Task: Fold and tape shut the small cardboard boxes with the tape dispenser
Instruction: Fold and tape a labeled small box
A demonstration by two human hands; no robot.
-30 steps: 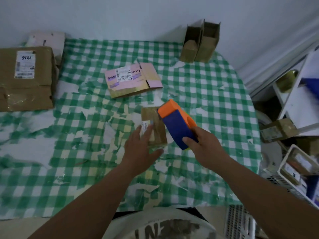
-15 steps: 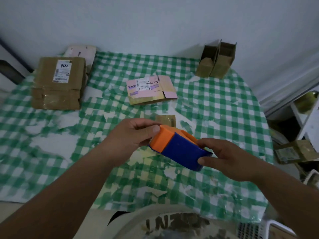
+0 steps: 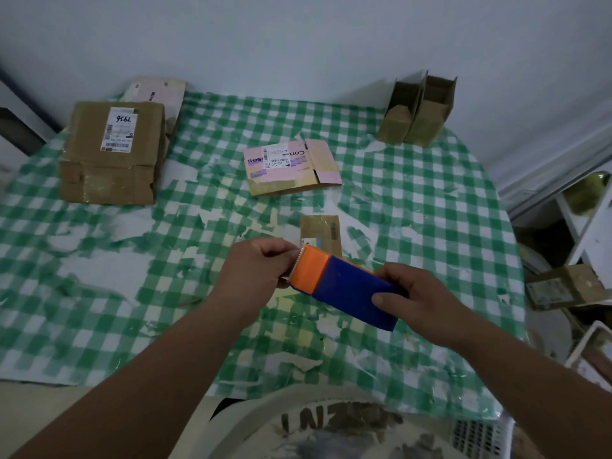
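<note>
Orange-and-blue tape dispenser (image 3: 344, 286) held tilted above table, small brown box (image 3: 323, 231) flat just beyond

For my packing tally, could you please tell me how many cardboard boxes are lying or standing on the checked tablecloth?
6: large brown box and pink box far left; flattened pink box centre; small brown box behind dispenser; two open boxes far right.

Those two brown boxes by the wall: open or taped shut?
Open. Both small cardboard boxes stand upright with top flaps raised, their hollow insides showing.

Green checked tablecloth (image 3: 414, 200); white shelf (image 3: 592, 226) and perhaps a white basket (image 3: 477, 438) beside it.
</note>
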